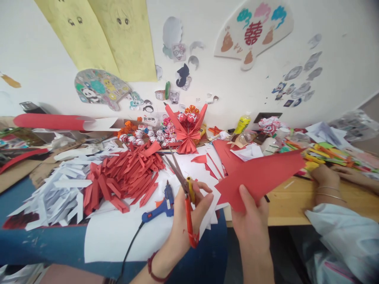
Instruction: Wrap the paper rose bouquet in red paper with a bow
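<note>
Scissors (179,173) with red and yellow handles are in my left hand (189,213), blades apart and pointing up and away; a thumb and fingers are around the handles. My right hand (251,221) grips the lower edge of a large red paper sheet (260,177), thumb on its front face, the sheet slanting up to the right. The blades and the sheet do not touch. Just left of my left hand lies a blue glue gun (167,200) with a black cord. A folded red paper ornament (188,136) stands behind the scissors.
Piles of folded red strips (130,173) and white strips (62,189) cover the left side. White paper (127,236) lies in front. At the right, another person's hand (325,177) rests among coloured strips. A yellow bottle (242,124) stands near the wall.
</note>
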A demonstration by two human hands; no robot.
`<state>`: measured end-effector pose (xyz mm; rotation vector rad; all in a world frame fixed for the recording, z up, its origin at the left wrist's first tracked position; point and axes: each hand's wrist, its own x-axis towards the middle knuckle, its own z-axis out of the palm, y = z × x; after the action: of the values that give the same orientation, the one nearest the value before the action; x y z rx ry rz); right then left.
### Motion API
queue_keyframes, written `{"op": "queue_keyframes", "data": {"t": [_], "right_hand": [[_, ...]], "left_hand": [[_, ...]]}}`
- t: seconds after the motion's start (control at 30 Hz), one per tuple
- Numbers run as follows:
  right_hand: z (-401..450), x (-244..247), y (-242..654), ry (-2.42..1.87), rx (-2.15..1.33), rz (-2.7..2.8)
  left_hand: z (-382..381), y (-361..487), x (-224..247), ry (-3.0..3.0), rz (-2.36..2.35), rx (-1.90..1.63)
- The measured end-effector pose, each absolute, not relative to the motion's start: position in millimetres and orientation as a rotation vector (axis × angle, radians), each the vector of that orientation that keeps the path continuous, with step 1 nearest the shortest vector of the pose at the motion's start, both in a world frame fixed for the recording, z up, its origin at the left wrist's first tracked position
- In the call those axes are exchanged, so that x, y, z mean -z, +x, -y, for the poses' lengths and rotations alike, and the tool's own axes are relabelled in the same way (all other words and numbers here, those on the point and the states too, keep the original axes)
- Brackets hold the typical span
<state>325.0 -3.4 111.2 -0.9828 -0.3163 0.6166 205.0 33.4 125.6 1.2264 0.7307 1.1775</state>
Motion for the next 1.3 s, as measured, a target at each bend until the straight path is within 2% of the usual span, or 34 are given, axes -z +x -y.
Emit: {"op": "queue_keyframes", "data": {"t": [0.17, 0.53, 0.77, 1.0, 1.3], "right_hand": [[2.6, -115.9, 318.6, -0.989, -0.605, 0.345], [2.8, -114.2, 318.5, -1.015, -0.638, 0.318], [-2.4, -115.4, 318.4, -1.159, -0.683, 0.551], [-1.1, -140.1, 309.1, -1.319, -0.5, 0.773], [-7.5, -120.8, 303.7, -1.372, -0.279, 0.812]], "left_hand": [[-35.7, 213.6, -137.7, 1.15, -0.74, -1.155], [-39.3, 218.0, -132.8, 1.138, -0.737, -1.238], [-41.6, 212.3, -128.1, 1.171, -0.766, -1.235], [-49.7, 202.5, -130.3, 1.154, -0.812, -1.209], [-61.8, 202.5, -129.8, 0.91, -0.802, -1.134]]}}
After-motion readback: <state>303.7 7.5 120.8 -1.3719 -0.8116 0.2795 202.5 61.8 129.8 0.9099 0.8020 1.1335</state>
